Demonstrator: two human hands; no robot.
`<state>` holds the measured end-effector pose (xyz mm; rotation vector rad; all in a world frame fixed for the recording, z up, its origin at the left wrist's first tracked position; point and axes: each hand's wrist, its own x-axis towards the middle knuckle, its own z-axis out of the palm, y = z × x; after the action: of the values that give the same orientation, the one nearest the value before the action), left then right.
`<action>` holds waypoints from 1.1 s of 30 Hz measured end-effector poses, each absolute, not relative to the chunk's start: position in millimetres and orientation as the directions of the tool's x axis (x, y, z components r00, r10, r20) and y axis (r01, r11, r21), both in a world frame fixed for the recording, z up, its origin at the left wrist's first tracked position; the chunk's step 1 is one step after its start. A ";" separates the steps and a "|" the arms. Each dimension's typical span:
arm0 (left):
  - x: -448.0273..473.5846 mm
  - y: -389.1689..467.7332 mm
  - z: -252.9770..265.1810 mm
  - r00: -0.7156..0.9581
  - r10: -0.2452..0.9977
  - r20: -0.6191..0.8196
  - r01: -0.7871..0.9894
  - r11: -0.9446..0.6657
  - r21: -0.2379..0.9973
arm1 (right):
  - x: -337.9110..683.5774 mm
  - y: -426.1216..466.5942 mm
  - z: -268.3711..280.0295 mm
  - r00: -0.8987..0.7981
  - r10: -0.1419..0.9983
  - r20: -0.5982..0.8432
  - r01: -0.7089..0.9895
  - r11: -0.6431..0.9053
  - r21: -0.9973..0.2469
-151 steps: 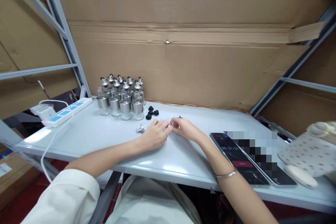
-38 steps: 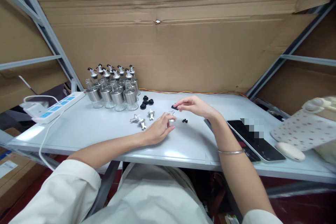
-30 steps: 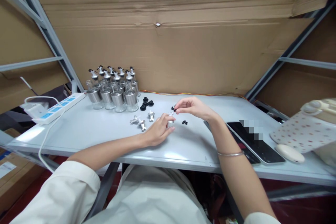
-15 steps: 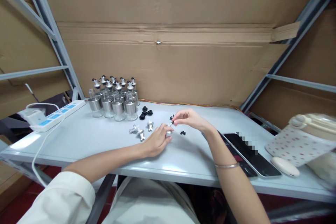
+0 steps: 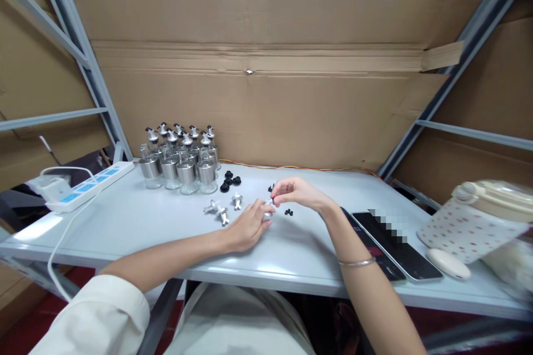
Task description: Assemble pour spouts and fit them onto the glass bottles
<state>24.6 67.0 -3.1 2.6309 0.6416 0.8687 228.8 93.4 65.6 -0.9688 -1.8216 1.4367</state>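
Observation:
My left hand (image 5: pixel 251 226) rests low over the table, closed around a silver pourer spout (image 5: pixel 267 216) that its fingers partly cover. At the spout's tip, my right hand (image 5: pixel 293 193) pinches a small dark piece, mostly hidden by the fingertips. Left of my left hand lie several silver pourer spouts (image 5: pixel 222 215). Black stoppers (image 5: pixel 229 182) sit in a group behind them. Small black pieces (image 5: pixel 288 212) lie just right of the hands, and more black bits (image 5: pixel 270 188) are behind my right fingers.
Glass bottles with metal bands (image 5: pixel 187 173) stand at the back left, some topped with pourers. A white power strip (image 5: pixel 91 186) lies at the left edge. Two phones (image 5: pixel 395 244), a white oval object (image 5: pixel 448 263) and a dotted container (image 5: pixel 466 222) are on the right.
My right fingertips have come slightly lower and closer to the spout, covering more of the dark piece. My left hand keeps its hold. The camera view has shifted a little.

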 end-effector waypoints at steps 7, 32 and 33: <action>23.1 68.9 -6.7 0.718 0.429 0.549 0.273 -0.898 0.345 | 232.4 93.7 64.3 -0.632 0.774 0.027 0.100 0.117 -0.988; 24.2 67.8 -7.2 0.758 0.430 0.490 0.343 -0.902 0.262 | 237.0 87.0 69.5 -0.794 0.607 -0.020 0.176 0.199 -0.964; 24.4 68.1 -8.1 0.756 0.427 0.497 0.346 -0.904 0.250 | 237.1 87.3 68.9 -0.797 0.604 -0.012 0.171 0.206 -0.963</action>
<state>24.4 68.1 -8.1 2.8089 0.6220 0.8471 237.1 87.3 68.9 -0.7241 -2.1195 1.6177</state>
